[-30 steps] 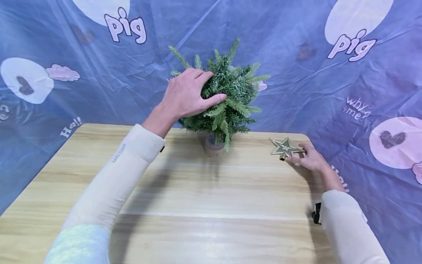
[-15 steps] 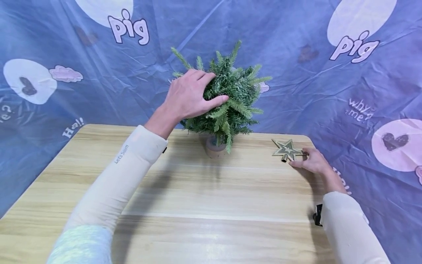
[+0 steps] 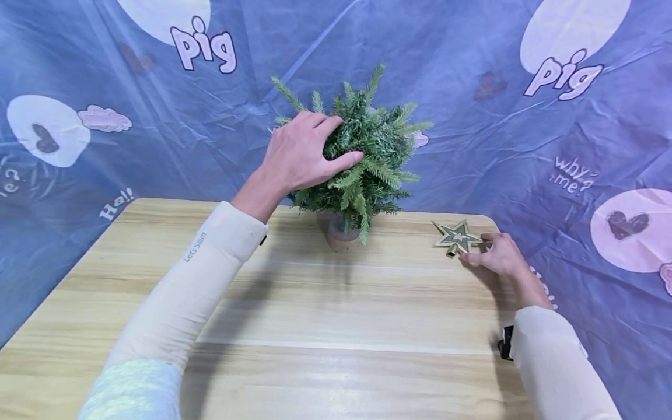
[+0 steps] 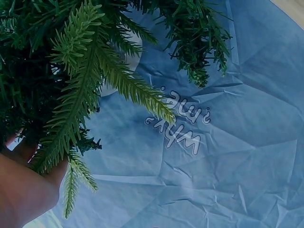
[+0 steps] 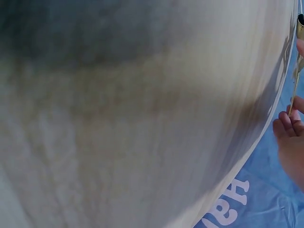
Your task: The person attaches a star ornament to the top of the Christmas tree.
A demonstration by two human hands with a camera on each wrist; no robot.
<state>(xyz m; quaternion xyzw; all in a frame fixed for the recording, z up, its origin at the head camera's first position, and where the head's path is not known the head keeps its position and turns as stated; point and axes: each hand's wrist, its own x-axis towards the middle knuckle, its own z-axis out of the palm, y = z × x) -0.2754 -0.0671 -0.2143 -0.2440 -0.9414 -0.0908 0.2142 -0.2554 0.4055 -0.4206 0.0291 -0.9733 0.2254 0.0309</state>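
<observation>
A small artificial Christmas tree (image 3: pixel 375 140) stands at the back of the table in a round base (image 3: pixel 343 236). My left hand (image 3: pixel 299 149) grips its foliage from the left, thumb across the front and the other fingers partly hidden in the needles. In the left wrist view, green branches (image 4: pixel 80 85) cover part of that hand (image 4: pixel 28 190). Near the back right corner, my right hand (image 3: pixel 499 255) pinches one point of a gold star tree topper (image 3: pixel 455 236), whose short socket faces me. The right wrist view catches the fingers (image 5: pixel 285 126) and the star's edge only at its right side.
The wooden table (image 3: pixel 336 315) stretches toward me from the tree. A blue printed cloth (image 3: pixel 446 46) hangs close behind the table and along its right side. Long pale sleeves cover both forearms, with a dark strap piece (image 3: pixel 506 343) at the right wrist.
The right hand and the star have shifted very slightly to the right, partly with a small shift of the whole view. The left hand keeps its place on the tree.
</observation>
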